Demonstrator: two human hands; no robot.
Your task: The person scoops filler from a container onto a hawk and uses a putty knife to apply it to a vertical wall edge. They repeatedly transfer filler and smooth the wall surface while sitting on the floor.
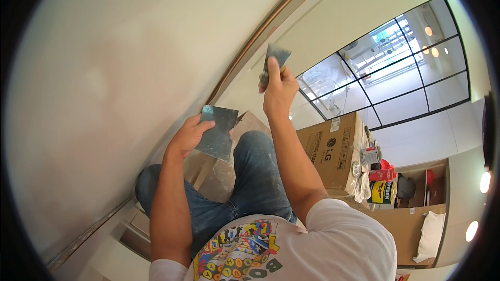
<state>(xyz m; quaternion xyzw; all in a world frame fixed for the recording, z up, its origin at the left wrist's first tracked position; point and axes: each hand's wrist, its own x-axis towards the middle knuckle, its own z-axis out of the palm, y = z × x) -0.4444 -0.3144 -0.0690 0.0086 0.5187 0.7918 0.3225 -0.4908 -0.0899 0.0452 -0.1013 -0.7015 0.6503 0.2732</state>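
In my left hand (pixel 186 136) is a dark, rectangular flat plate (pixel 221 136) with pale smears, like a putty board; my thumb lies across its face. My right hand (pixel 280 87) is raised higher and farther right, closed around a small dark putty knife (pixel 278 52) whose blade points up and is slightly blurred. The two tools are apart. To the left, beyond both hands, a pale wall (pixel 120 83) shows uneven pinkish-brown patches. Neither tool touches the wall.
My bent knees (pixel 255 161) are below the hands. A large cardboard box (pixel 330 153) stands to the right, with a metal can (pixel 370 155), a red container (pixel 383 171) and a yellow-and-black can (pixel 382 192) beside it. A black-framed glass partition (pixel 396 67) lies beyond. Copper-coloured trim (pixel 250 44) edges the wall.
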